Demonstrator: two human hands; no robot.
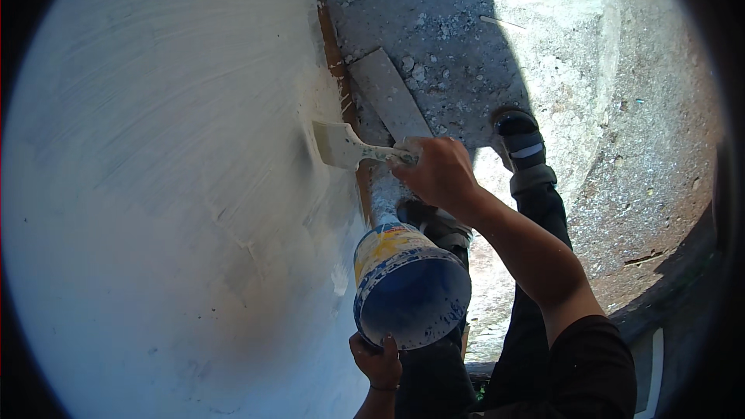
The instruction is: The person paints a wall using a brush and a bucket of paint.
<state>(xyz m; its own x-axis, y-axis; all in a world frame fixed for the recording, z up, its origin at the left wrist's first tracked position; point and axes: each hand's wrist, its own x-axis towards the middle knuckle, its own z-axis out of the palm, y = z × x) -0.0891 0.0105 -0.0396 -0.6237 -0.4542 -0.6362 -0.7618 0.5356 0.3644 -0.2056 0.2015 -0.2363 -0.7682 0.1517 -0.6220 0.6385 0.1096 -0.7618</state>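
My right hand [438, 171] is closed round the handle of a wide flat paintbrush [337, 147], whose pale bristles lie against the white wall [171, 124] near its brown bottom edge. Below it, my left hand [376, 361] grips the near rim of a blue plastic bucket [411, 302] with a yellow and white label on its side. The bucket is tilted toward me and shows its blue, paint-spotted inside; how much paint is in it I cannot tell.
A loose flat board [388, 89] lies along the wall's foot on rubble-strewn concrete [590, 147]. My dark-clad legs and shoes [524, 140] stand beside the wall. Sunlit ground stretches to the right, with a dark curved edge and a pale strip [652, 372] at lower right.
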